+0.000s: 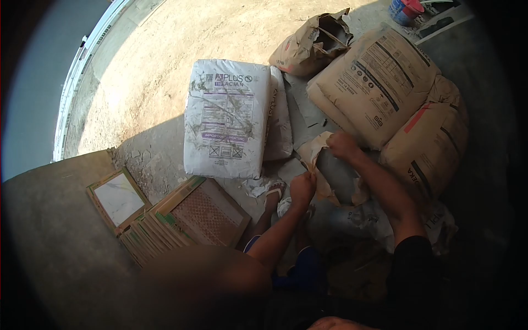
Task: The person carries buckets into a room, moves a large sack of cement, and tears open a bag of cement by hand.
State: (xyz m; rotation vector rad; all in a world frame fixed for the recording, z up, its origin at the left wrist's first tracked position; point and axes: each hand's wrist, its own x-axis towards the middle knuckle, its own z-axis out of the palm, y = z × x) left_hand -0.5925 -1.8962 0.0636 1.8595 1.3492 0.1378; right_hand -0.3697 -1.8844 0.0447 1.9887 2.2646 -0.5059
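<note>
My left hand (303,190) is closed on the near left rim of a torn-open paper sack (312,152). Farther up, my right hand (342,146) is a fist at the sack's upper rim, with the fingertips turned out of sight. Between and right of the hands, the sack's mouth gapes and grey powder (338,175) shows inside. Just left stands a full white sack (226,118) with purple print, leaning near another white sack (279,121). To the right lies a full brown paper sack (377,82).
Another brown sack (426,140) lies at the right, and an opened sack (313,44) stands behind. Boxed tiles (206,212) and a framed-looking tile (118,199) are at the lower left. A blue and red bucket (404,12) is at the top right. Crumpled plastic (440,228) lies nearby.
</note>
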